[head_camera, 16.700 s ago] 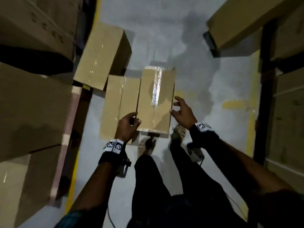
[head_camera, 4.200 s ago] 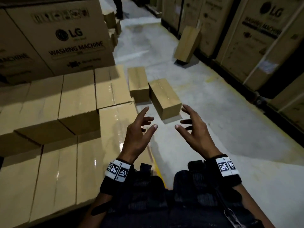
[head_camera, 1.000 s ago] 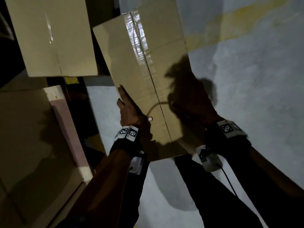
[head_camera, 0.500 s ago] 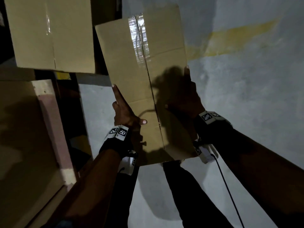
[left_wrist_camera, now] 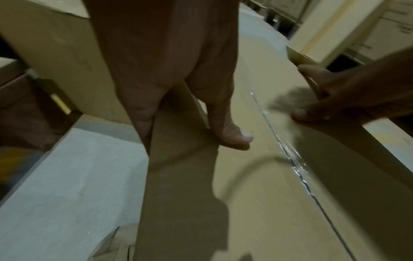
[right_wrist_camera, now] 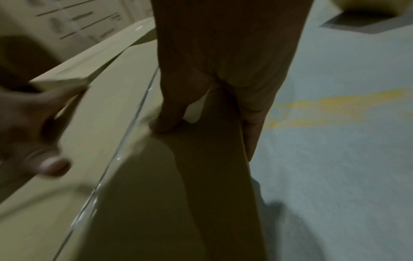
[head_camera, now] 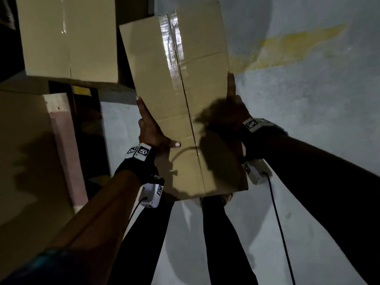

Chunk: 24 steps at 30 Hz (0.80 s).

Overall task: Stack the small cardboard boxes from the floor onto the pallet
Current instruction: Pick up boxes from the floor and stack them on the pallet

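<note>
Our left hand (head_camera: 153,133) gripped the left edge of the cardboard box (head_camera: 181,95), thumb laid on its top face and fingers along the side; our right hand (head_camera: 230,112) clamped the right edge the same way. We held the box clear of the grey concrete floor (head_camera: 308,103), its taped centre seam running away from us. No print showed on it; only blurred, unreadable lines marked the large cartons (right_wrist_camera: 67,23) far off in the right wrist view. A worn yellow stripe (head_camera: 287,48) crossed the floor on the right. Another closed box (head_camera: 67,38) sat at the far left, beside stacked cartons (head_camera: 22,151).
</note>
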{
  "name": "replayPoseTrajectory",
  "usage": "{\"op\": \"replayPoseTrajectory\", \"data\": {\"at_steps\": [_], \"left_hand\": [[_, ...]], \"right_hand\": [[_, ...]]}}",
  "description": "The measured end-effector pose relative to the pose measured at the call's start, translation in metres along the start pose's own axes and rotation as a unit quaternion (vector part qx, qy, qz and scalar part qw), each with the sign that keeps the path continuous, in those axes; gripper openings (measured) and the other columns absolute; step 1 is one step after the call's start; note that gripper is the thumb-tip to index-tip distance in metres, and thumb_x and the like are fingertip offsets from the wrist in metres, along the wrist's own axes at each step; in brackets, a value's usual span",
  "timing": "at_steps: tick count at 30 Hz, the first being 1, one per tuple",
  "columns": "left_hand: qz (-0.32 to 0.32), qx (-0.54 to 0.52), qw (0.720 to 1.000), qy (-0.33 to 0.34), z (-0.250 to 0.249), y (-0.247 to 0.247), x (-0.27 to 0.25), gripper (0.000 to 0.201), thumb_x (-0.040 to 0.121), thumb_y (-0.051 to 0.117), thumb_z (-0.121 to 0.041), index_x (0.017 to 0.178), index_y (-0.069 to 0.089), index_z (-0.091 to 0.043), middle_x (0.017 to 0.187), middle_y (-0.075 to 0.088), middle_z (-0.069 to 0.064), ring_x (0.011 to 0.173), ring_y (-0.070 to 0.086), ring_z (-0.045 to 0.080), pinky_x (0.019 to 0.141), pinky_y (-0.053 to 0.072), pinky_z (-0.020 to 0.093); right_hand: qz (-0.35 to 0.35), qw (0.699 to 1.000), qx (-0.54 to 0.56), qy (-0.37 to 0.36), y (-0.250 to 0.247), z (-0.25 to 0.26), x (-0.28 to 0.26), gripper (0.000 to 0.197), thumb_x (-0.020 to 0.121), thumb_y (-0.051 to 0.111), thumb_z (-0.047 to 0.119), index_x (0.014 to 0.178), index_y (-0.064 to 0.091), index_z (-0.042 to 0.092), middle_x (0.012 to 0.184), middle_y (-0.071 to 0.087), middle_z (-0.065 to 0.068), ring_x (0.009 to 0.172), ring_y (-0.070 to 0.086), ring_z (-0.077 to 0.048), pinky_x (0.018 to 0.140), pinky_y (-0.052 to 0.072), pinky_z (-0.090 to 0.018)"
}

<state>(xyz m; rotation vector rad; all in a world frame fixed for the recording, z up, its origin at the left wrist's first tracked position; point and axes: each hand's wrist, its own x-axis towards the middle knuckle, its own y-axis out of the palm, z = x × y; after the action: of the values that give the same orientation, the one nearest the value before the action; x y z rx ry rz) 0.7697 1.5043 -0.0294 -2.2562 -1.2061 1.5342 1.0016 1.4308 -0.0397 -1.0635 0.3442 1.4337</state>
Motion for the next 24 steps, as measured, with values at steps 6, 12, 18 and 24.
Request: {"op": "replayPoseTrajectory", "data": {"at_steps": [6,12,18,24], "left_hand": [[0.022,-0.031,0.998,0.049,-0.006,-0.013,-0.014,0.169,0.048,0.101,-0.004,0.154,-0.031,-0.01,0.167,0.014,0.016,0.151,0.023,0.033,0.121,0.025,0.049],[0.022,-0.055,0.993,0.105,-0.035,-0.048,-0.044,0.164,0.048,0.102,-0.006,0.159,-0.019,-0.015,0.164,0.024,0.011,0.147,0.033,0.034,0.117,0.034,0.054],[0.008,-0.096,0.986,0.139,-0.097,-0.111,-0.112,0.163,0.05,0.102,-0.023,0.16,-0.018,-0.027,0.16,0.035,0.009,0.141,0.042,0.031,0.111,0.041,0.045],[-0.026,-0.15,0.975,0.161,-0.165,-0.212,-0.213,0.165,0.048,0.103,-0.021,0.158,-0.019,-0.041,0.17,0.017,-0.001,0.149,0.031,0.022,0.119,0.033,0.046]], "right_hand": [[-0.055,0.996,0.062,0.031,-0.012,0.008,-0.036,0.151,0.065,0.094,0.046,0.15,-0.031,0.046,0.134,0.053,-0.015,0.114,0.057,-0.035,0.09,0.04,-0.039],[-0.109,0.988,0.101,0.043,-0.042,0.045,-0.086,0.139,0.067,0.093,0.042,0.15,-0.018,0.059,0.143,0.052,-0.017,0.129,0.052,-0.042,0.108,0.042,-0.048],[-0.168,0.983,0.057,-0.039,-0.107,0.124,-0.174,0.147,0.054,0.093,0.04,0.159,-0.009,0.043,0.141,0.055,-0.012,0.121,0.058,-0.039,0.097,0.052,-0.053],[-0.231,0.969,0.025,-0.08,-0.163,0.242,-0.299,0.145,0.056,0.095,0.034,0.157,-0.009,0.05,0.152,0.049,-0.007,0.126,0.055,-0.038,0.097,0.052,-0.049]]}}
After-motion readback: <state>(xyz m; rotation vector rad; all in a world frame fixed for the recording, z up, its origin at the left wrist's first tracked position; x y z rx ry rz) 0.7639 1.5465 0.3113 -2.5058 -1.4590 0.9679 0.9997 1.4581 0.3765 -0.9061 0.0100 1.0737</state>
